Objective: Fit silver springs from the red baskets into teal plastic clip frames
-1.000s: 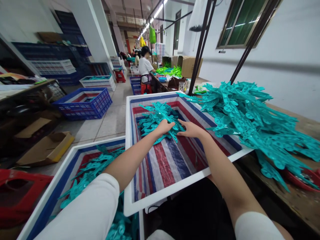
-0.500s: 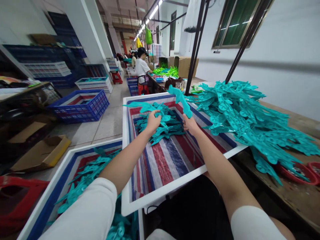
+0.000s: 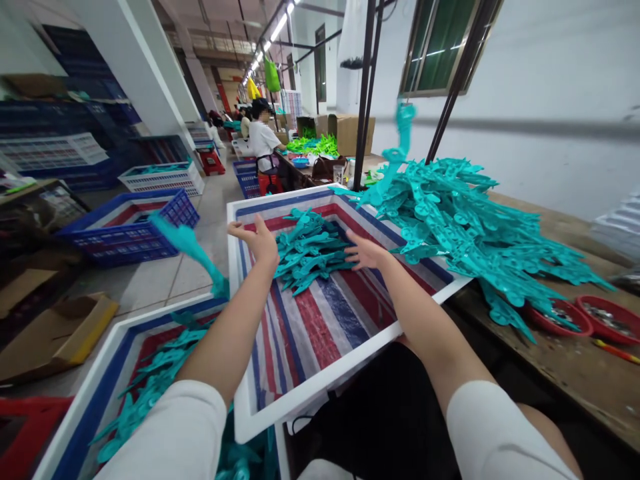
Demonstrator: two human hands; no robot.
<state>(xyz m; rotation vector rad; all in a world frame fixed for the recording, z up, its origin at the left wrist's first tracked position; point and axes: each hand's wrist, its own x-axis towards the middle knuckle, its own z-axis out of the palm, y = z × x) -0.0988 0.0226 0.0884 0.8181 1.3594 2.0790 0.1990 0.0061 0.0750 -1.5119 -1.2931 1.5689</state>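
Note:
My left hand (image 3: 259,241) is open with fingers spread, over the left side of the upper lined crate (image 3: 313,397). A teal plastic piece (image 3: 187,241) is in the air to its left, above the lower crate (image 3: 75,393). My right hand (image 3: 367,253), open too, is beside the small teal pile (image 3: 310,250) in the upper crate. Another teal plastic part (image 3: 400,137), blurred, stands in mid-air over the big teal heap (image 3: 450,207) on the bench. Neither hand holds anything.
Red bowls (image 3: 607,317) with small metal bits sit on the wooden bench (image 3: 595,393). A blue crate (image 3: 135,230) and an open cardboard box (image 3: 75,333) lie on the floor at left. A seated person (image 3: 263,140) works farther down the bench.
Both hands have let go of their teal parts. One part has flown left toward the lower crate, the other up and right over the heap. The view has turned slightly right.

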